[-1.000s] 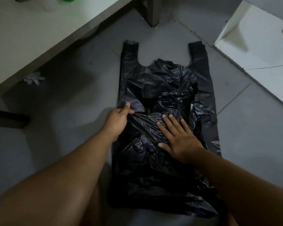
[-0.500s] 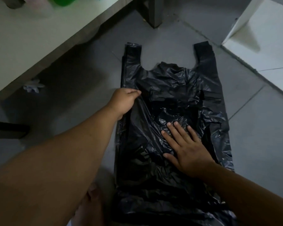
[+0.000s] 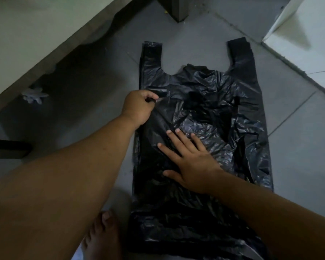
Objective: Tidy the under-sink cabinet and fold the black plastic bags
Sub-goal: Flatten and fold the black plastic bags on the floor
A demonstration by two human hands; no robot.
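Black crinkled plastic bag [image 3: 214,113] lies spread flat on the grey tiled floor [image 3: 298,147], its two handles pointing away from me. I see my left hand [image 3: 139,106] pinching the bag's left edge just below the left handle, grip clenched on the film. My right hand [image 3: 191,162] rests on the bag's middle, fingers straight and spread, grip released. Beside the bag's lower left corner is a bare foot [image 3: 101,239]; a crumpled white scrap [image 3: 34,95] lies under the pale cabinet edge [image 3: 51,34] at left
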